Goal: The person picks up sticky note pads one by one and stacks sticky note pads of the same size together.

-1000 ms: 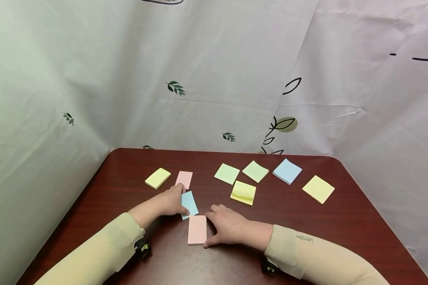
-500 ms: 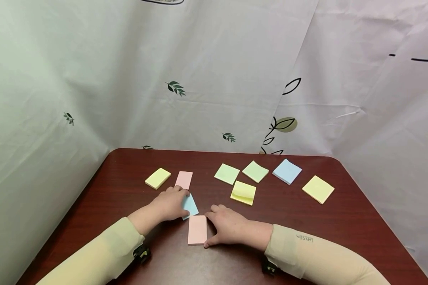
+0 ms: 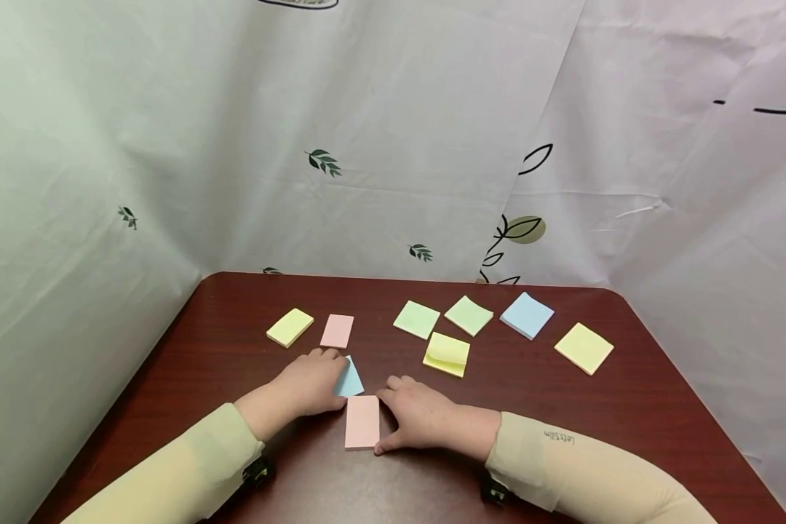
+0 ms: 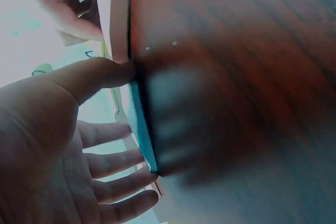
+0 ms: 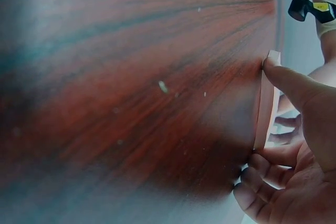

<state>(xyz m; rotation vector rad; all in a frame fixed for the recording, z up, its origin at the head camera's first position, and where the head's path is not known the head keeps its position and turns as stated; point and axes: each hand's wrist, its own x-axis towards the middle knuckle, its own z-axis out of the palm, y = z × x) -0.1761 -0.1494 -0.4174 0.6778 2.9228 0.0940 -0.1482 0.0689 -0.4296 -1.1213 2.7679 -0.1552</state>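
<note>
left hand (image 3: 308, 382), fingers spread along the blue pad (image 3: 350, 381), slides toward the near edge of the surface (image 3: 537, 389), baring the far pink pad (image 3: 337, 331); right hand (image 3: 415, 415) pinches the near pink pad (image 3: 363, 422)

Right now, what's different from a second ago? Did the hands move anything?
The left hand came back a little toward the person: it no longer overlaps the far pink pad and covers more of the blue pad, which has hardly moved, as far as shows. The right hand stayed at the near pink pad; the other pads stayed put.
</note>
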